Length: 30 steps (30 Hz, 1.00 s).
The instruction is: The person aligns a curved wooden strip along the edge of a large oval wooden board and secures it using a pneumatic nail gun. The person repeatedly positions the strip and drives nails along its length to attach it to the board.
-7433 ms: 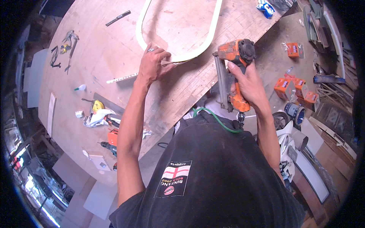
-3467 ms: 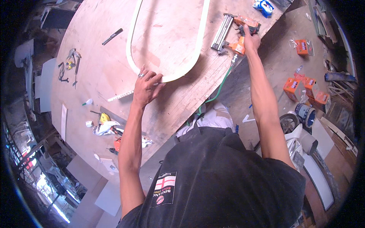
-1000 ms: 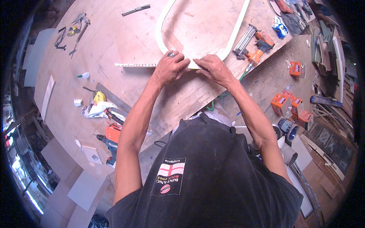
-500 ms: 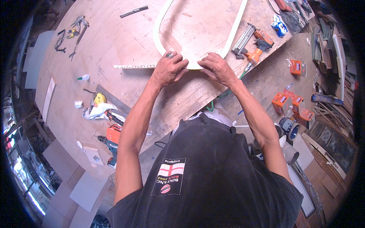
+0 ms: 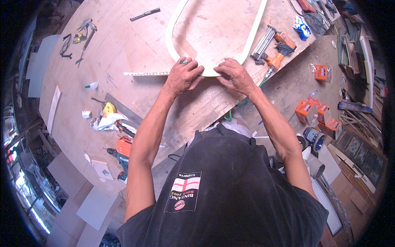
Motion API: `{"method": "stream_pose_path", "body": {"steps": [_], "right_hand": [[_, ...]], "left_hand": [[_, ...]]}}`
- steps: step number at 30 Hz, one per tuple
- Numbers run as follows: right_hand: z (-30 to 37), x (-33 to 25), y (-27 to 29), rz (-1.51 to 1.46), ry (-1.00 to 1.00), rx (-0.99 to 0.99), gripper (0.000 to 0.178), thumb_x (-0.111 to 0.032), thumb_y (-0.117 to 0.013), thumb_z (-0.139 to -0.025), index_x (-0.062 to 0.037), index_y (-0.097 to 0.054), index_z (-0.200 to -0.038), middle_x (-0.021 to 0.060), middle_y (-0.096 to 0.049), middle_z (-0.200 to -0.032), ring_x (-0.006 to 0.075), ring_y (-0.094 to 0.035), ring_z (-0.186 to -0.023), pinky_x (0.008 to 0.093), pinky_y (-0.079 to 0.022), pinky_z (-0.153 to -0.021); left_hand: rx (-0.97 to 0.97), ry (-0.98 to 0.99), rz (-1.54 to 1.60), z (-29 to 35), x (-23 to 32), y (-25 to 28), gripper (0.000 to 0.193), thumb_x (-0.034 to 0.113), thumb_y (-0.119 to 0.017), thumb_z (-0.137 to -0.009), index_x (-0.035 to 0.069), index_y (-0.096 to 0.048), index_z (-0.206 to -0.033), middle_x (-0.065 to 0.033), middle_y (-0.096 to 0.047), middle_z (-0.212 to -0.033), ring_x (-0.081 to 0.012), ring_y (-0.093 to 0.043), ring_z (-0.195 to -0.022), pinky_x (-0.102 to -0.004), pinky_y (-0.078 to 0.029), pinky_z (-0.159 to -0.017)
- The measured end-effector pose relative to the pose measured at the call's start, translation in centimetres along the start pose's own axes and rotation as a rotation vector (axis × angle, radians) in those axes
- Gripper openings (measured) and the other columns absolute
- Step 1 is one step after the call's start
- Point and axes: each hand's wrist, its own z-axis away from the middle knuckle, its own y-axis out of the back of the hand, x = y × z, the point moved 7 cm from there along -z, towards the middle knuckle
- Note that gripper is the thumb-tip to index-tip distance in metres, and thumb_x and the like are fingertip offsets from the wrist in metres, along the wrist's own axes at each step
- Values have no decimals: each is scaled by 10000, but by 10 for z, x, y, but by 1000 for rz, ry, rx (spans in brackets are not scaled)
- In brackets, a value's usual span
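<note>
A long white strip (image 5: pixel 169 36), bent into a rounded loop, stands on edge at the near side of the wooden worktable. My left hand (image 5: pixel 184 76) is closed round it at the loop's near left bend, thumb and fingers pinching. A straight notched end (image 5: pixel 147 74) sticks out leftward from beside that hand. Closed on the same strip, my right hand (image 5: pixel 234 75) grips the near right bend. Between the hands a short stretch of the strip's edge shows. Just right of the loop lies an orange nail gun (image 5: pixel 284 46) with a green hose.
Left on the table are a caulking gun (image 5: pixel 87 36), a small glue bottle (image 5: pixel 91 85), a yellow tape measure (image 5: pixel 109 108) and a cordless drill (image 5: pixel 122 151). A dark rod-shaped tool (image 5: pixel 145 15) lies beyond. Orange boxes (image 5: pixel 305 110) sit right of the table's slanting edge.
Both hands keep their grip and hardly move. The strip's notched end has shifted and tilted very slightly. The whole view has moved a little.
</note>
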Motion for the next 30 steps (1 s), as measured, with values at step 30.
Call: {"method": "stream_pose_path", "body": {"steps": [30], "right_hand": [[179,235,103,-435,-1489,443,359,-279,-784,-803,25,-708,-978,78,-695,-811,185,-685,-729,336,-516,-645]], "left_hand": [[36,-27,-8,-3,2,6,250,186,-836,-796,121,-686,-985,-47,-591,-879,-257,-633,-898,-411,-494,-899]]}}
